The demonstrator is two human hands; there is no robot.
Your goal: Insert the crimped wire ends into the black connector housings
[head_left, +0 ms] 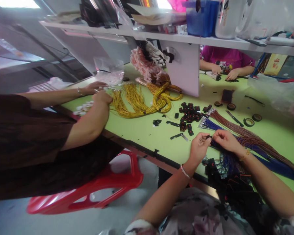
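My left hand (199, 147) and my right hand (225, 141) meet over the table's near edge, both with fingers pinched. Between their fingertips is a small black connector housing (209, 137), partly hidden by the fingers. Just beyond lies a loose pile of black housings (189, 114) with reddish marks. Right of the pile stretch a bundle of brown wires (237, 125) and a bundle of blue wires (212, 125), both with metal-tipped ends. Below my hands, a cluster of black housings on wires (214, 171) hangs over the edge toward my lap.
Thin cutter blades (177, 135) and black tape rolls (248, 122) lie on the green table (137, 130). A co-worker's hands (100, 93) work at yellow wires (137, 104) on the left. Another person (226, 60) sits opposite. A red stool (88, 192) stands below; a shelf (161, 36) crosses above.
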